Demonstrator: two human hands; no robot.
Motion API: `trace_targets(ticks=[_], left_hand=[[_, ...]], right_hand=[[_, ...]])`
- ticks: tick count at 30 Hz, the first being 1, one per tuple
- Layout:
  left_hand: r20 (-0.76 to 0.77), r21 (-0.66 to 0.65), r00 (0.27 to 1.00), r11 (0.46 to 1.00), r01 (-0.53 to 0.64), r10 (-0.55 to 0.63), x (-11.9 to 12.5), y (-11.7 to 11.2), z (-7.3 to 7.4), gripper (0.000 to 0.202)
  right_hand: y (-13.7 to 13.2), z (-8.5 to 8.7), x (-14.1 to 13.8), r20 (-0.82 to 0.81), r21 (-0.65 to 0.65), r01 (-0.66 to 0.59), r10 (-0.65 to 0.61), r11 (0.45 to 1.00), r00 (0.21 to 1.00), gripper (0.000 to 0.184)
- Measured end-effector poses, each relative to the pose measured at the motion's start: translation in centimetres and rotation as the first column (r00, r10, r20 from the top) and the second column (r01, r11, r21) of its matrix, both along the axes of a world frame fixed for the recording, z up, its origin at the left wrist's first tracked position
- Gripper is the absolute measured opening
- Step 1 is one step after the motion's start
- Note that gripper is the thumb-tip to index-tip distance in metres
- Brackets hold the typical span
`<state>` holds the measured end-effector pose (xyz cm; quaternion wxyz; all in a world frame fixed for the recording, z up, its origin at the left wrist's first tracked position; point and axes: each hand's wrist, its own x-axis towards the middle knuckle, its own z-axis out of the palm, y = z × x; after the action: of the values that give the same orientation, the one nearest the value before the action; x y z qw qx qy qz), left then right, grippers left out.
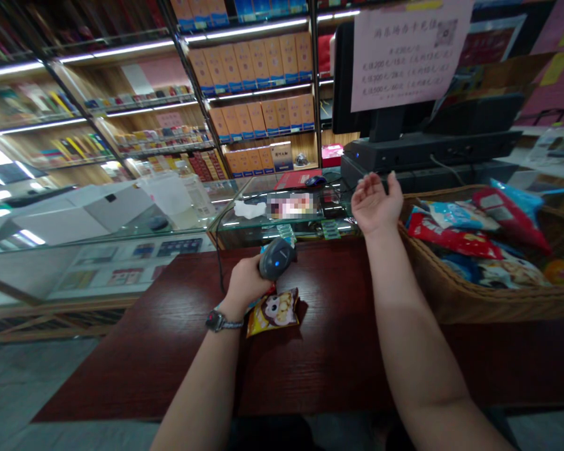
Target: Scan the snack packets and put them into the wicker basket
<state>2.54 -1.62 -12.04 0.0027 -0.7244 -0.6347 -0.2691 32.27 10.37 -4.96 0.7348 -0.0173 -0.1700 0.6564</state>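
Note:
My left hand (244,279) is closed around the handle of a grey barcode scanner (276,258), whose head shows a small blue light and points down. Just below it a yellow snack packet (273,311) lies on the dark red wooden counter (169,351). A watch sits on my left wrist. My right hand (376,203) is raised above the counter, palm up, fingers loosely spread, holding nothing. It hovers beside the left rim of a wicker basket (451,294).
The wicker basket holds several red and blue snack bags (470,232). A black monitor (395,94) with a paper notice stands behind it. A glass display case (282,213) runs along the far side, with shelves of boxes (258,94) behind.

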Motion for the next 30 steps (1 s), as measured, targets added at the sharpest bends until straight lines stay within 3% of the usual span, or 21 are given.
trace_targets(ticks=[2, 4, 6, 7, 9, 11, 12, 14, 16, 18, 20, 21, 22, 25, 30], left_hand=[[0.024, 0.048, 0.998, 0.997, -0.065, 0.063, -0.3, 0.1, 0.0, 0.027], [0.052, 0.094, 0.991, 0.987, -0.129, 0.124, -0.5, 0.2, 0.0, 0.028], [0.077, 0.127, 0.984, 0.977, -0.169, 0.160, -0.8, 0.2, 0.1, 0.031], [0.087, 0.138, 0.982, 0.974, -0.178, 0.167, -0.8, 0.2, 0.1, 0.031], [0.099, 0.151, 0.980, 0.971, -0.185, 0.172, -0.9, 0.1, 0.2, 0.031], [0.105, 0.158, 0.979, 0.969, -0.189, 0.174, -0.8, 0.1, 0.3, 0.029], [0.106, 0.160, 0.979, 0.968, -0.191, 0.175, -0.8, 0.1, 0.3, 0.028], [0.108, 0.162, 0.978, 0.968, -0.194, 0.178, -0.7, 0.1, 0.3, 0.028], [0.111, 0.160, 0.978, 0.968, -0.194, 0.177, -0.7, 0.1, 0.3, 0.029], [0.113, 0.155, 0.978, 0.970, -0.189, 0.173, -0.7, 0.1, 0.3, 0.029], [0.115, 0.151, 0.979, 0.971, -0.185, 0.169, -0.7, 0.0, 0.3, 0.030], [0.115, 0.150, 0.979, 0.972, -0.183, 0.167, -0.8, 0.0, 0.3, 0.030], [0.114, 0.148, 0.980, 0.972, -0.181, 0.165, -0.8, 0.0, 0.3, 0.031], [0.111, 0.142, 0.980, 0.973, -0.182, 0.167, -0.8, 0.0, 0.3, 0.030], [0.111, 0.120, 0.981, 0.977, -0.174, 0.161, -1.0, 0.1, 0.1, 0.030]], right_hand=[[1.3, -1.9, -2.4, 0.340, -0.052, 0.020, -0.001, 0.998, 0.941, 0.030], [2.5, -4.4, -5.3, 0.623, -0.090, 0.088, -0.012, 0.992, 0.782, 0.022], [3.1, -7.4, -8.2, 0.836, 0.003, 0.170, -0.096, 0.985, 0.540, 0.010], [3.1, -8.8, -9.5, 0.906, 0.121, 0.178, -0.182, 0.977, 0.383, 0.009], [2.8, -11.4, -11.6, 0.933, 0.342, 0.116, -0.352, 0.932, 0.077, 0.037], [2.2, -13.5, -12.8, 0.891, 0.442, 0.024, -0.435, 0.897, -0.130, 0.065], [2.0, -14.3, -13.2, 0.872, 0.459, -0.001, -0.450, 0.889, -0.193, 0.070], [1.7, -15.6, -13.5, 0.860, 0.461, 0.001, -0.447, 0.887, -0.245, 0.060], [1.9, -16.5, -13.4, 0.892, 0.428, 0.050, -0.413, 0.902, -0.183, 0.036], [2.4, -16.9, -13.4, 0.949, 0.302, 0.113, -0.310, 0.946, 0.057, 0.021], [2.9, -16.9, -13.3, 0.926, 0.135, 0.127, -0.171, 0.983, 0.337, 0.013], [3.1, -16.8, -13.2, 0.893, 0.064, 0.116, -0.109, 0.991, 0.437, 0.012], [3.3, -16.7, -13.2, 0.863, 0.011, 0.103, -0.061, 0.995, 0.501, 0.012], [3.3, -16.1, -12.6, 0.801, -0.070, 0.093, 0.000, 0.993, 0.599, 0.013], [3.5, -14.9, -10.3, 0.619, -0.138, 0.154, -0.036, 0.978, 0.784, 0.005]])
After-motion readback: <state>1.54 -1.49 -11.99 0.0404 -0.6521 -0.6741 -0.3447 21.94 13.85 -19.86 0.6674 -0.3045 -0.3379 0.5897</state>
